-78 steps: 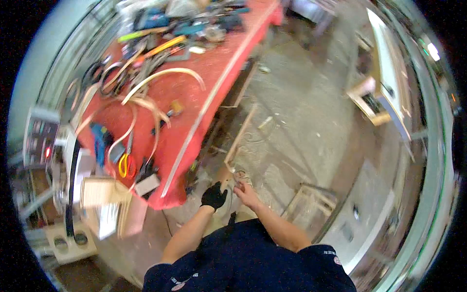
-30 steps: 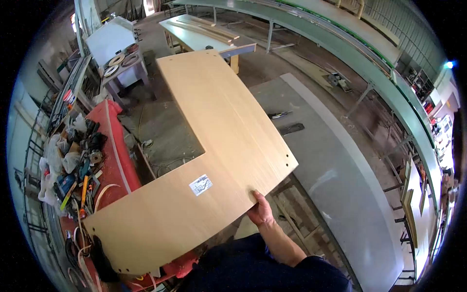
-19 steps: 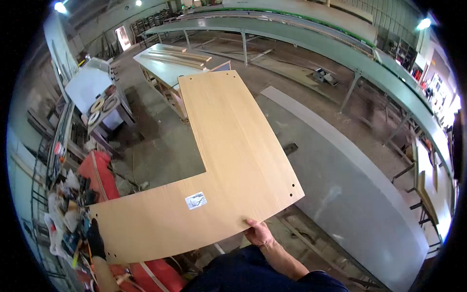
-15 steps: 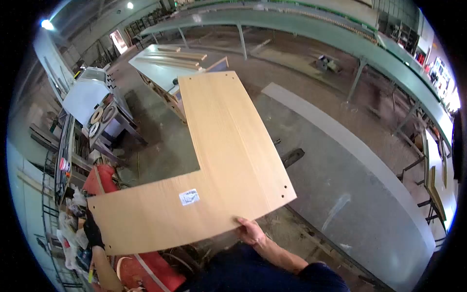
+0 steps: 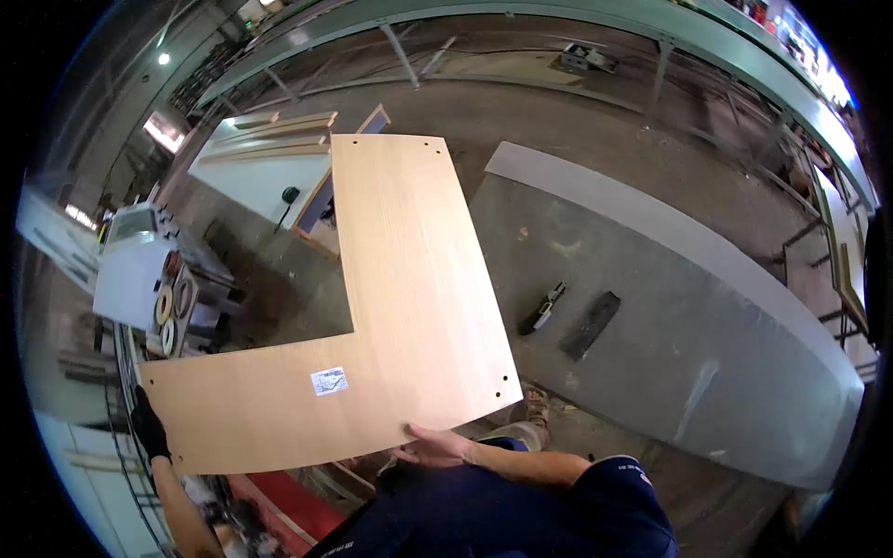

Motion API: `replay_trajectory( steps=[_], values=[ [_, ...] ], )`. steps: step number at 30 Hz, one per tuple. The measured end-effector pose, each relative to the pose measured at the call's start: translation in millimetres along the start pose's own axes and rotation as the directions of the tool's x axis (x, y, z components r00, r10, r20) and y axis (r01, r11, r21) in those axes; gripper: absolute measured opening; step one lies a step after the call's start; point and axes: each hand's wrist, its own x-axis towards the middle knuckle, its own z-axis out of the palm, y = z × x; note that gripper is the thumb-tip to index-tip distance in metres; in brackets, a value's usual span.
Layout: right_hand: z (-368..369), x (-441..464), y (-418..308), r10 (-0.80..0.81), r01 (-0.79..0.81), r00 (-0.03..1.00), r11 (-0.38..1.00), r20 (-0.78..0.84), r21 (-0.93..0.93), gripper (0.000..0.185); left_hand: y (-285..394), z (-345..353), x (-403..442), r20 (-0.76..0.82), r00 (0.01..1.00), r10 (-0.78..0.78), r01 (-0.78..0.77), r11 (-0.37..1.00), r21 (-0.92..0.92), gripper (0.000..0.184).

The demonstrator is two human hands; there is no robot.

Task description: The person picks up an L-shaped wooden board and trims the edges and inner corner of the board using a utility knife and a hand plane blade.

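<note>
A large L-shaped wooden panel (image 5: 409, 270) with light wood grain is held up in front of me. Small dark holes show near its corners, and a white printed label (image 5: 328, 381) is stuck near the inner corner. My left hand (image 5: 149, 423), in a black glove, grips the panel's left end. At the near curved edge, my bare right hand (image 5: 435, 446) is closed on the board with the thumb on top; its other fingers are partly hidden underneath.
To the right stands a large grey-topped table (image 5: 642, 325) with a utility knife (image 5: 544, 309) and a dark block (image 5: 593, 325) on it. Ahead left, a white table (image 5: 251, 186) carries wooden strips (image 5: 270, 126). A machine (image 5: 139, 260) with tape rolls (image 5: 166, 307) is at left.
The panel has shifted slightly left with both hands still on it. My view has turned right and downward, bringing the utility knife and dark block on the grey table into sight.
</note>
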Motion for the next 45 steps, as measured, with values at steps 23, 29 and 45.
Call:
replay_trajectory(
  steps=[23,29,45],
  values=[
    [-34.5,164.8,-86.6,-0.769,0.833,0.274,0.49,-0.578,-0.258,0.063,64.9,657.4,296.1,0.432,0.738,0.519,-0.523,0.844,-0.121,0.061],
    [-21.5,160.7,-106.7,-0.628,0.765,0.135,0.558,-0.767,-0.322,0.065,73.2,722.1,270.5,0.724,0.557,0.406,-0.546,0.836,-0.049,0.068],
    [-28.2,186.9,-147.4,-0.577,0.647,-0.519,0.217,-0.631,-0.731,0.036,145.3,755.3,234.6,0.828,0.381,0.411,-0.074,0.907,-0.416,0.059]
  ],
)
